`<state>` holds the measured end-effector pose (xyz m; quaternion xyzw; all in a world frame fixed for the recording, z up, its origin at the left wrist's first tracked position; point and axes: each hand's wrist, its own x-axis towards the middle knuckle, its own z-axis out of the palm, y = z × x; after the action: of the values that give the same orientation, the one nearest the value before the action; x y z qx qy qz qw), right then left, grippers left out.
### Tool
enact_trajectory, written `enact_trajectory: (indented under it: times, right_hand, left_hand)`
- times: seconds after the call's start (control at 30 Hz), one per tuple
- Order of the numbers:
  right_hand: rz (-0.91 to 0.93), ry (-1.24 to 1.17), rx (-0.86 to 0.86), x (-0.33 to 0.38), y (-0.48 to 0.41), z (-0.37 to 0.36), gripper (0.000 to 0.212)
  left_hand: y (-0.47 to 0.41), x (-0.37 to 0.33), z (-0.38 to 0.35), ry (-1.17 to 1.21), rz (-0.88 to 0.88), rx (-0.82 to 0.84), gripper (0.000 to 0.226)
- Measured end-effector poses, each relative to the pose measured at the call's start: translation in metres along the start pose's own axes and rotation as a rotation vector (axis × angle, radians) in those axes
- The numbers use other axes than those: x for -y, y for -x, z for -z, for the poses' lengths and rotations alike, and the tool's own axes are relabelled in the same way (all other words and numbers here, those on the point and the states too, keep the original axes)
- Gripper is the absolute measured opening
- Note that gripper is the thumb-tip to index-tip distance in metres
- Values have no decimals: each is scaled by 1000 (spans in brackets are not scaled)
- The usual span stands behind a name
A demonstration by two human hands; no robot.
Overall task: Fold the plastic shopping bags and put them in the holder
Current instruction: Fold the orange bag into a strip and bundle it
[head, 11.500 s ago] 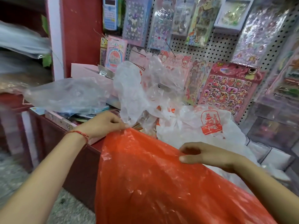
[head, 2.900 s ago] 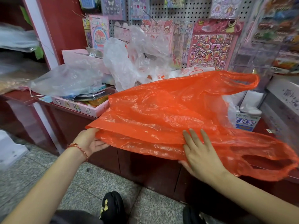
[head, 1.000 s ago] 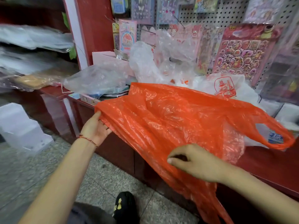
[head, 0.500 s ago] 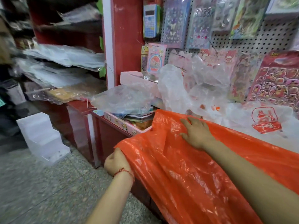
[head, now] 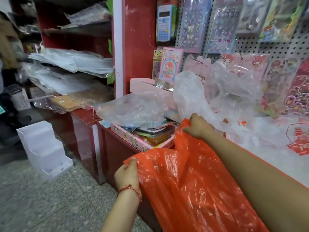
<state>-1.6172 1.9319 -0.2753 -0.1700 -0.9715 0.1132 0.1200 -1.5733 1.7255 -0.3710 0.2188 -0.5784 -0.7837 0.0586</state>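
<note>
Pinching corners of the orange bag (head: 192, 190), left hand (head: 127, 174) below the pink tray (head: 130, 139), right hand (head: 198, 126) beside it, the person was flattening it; folding lengthwise seemed next.

Bright, soft and even, with hardly a hard shadow. Flecked with white glare on the orange bag (head: 192, 190) and the clear bags (head: 133, 109). Smeared by motion along the left edge, around the white stand (head: 43, 148). Bowed outward toward the edges by the wide lens.

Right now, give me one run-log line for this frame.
left hand: grips orange bag near corner | right hand: grips its far edge | bag: crumpled, not yet folded | clear bags: piled behind
</note>
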Motion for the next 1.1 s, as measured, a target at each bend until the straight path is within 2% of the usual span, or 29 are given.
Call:
enact_trajectory:
  times: [0.07,0.17,0.2,0.27,0.37,0.43,0.47,0.53,0.63,0.67,0.7,0.73,0.77,0.87,0.93,1.0,1.1]
  right_hand:
    - [-21,-54,22,-8,-3,0,26]
    - [-11,-223,18,-27,5,15,45]
    - [-3,-297,21,-34,11,23,45]
    - [-17,-479,6,-53,22,45,32]
    - [-138,-816,-142,-92,42,85,19]
    - [-218,-1090,-204,-123,59,113,27]
    - [-232,-1153,-216,-136,69,125,32]
    - [-217,-1184,-215,-155,86,142,32]
    - [-135,-1302,-176,-164,110,161,14]
    - [-104,-1332,-135,-165,115,166,23]
    - [-76,-1331,-92,-166,119,170,43]
    - [-74,-1317,-83,-168,122,172,57]
    - [-80,-1300,-101,-170,125,175,58]
    - [-83,-1356,-212,-172,133,187,29]
    - [-4,-1422,-265,-173,137,197,47]
    - [66,-1440,-290,-174,140,203,65]
    - [63,-1390,-326,-175,141,202,64]
  left_hand:
    - [-2,-1,-4,5,-2,23,33]
    - [-2,-5,-9,58,1,81,33]
    - [-2,-8,-10,77,2,117,31]
    - [-5,-13,-12,49,-25,205,27]
    - [-16,-29,-9,-39,-123,288,23]
    - [-19,-48,-4,-35,-170,346,20]
    - [-18,-60,-1,-29,-190,404,18]
    - [-7,-80,0,-25,-226,565,18]
    - [17,-97,-3,48,-227,746,18]
    - [26,-101,-4,72,-219,790,20]
    - [31,-103,-5,85,-218,822,23]
    - [37,-105,-6,95,-221,837,23]
    - [42,-107,-7,105,-234,840,21]
    - [50,-114,-9,142,-336,783,14]
    - [56,-124,-8,198,-449,753,22]
    - [62,-140,-7,273,-538,799,11]
    - [59,-151,-11,175,-586,786,16]
